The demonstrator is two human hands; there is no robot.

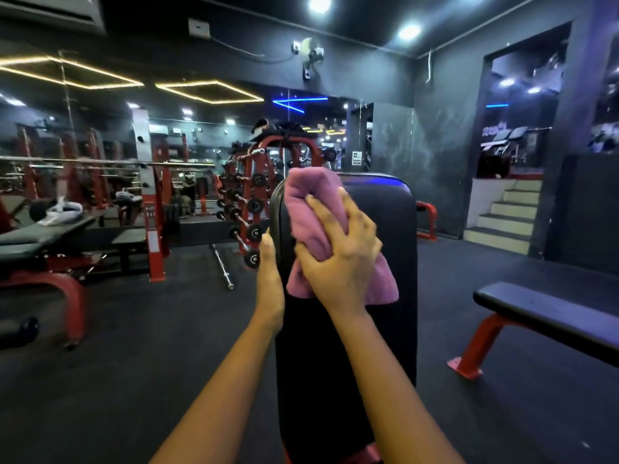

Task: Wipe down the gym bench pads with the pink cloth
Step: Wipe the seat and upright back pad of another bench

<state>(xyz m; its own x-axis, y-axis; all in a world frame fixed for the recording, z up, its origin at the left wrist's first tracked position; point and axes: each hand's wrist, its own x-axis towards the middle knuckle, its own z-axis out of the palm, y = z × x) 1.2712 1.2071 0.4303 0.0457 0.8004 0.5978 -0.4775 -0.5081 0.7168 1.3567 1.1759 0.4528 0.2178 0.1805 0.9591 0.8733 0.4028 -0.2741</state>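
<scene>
Both hands are up on the raised back pad (385,229) of a black bench. Of the two, the right hand (338,259) lies palm-down with its fingers loosely spread and curled into the pink cloth (311,209), bunching it and pressing it against the pad's upper half; the cloth's top reaches the pad's upper edge and a loose corner hangs below the wrist. Just beside it, the left hand (269,279) holds the pad's left edge, thumb on the front, while its fingers go behind the pad and cannot be seen. Further out, the pad slopes down toward the camera, with a red frame part showing at its foot. A flat bench (549,316) on red legs stands to the right on the dark floor. Beyond the pad stands a red dumbbell rack (248,202), with a barbell (221,266) lying on the floor near it. An adjustable bench (40,236) sits at far left.
</scene>
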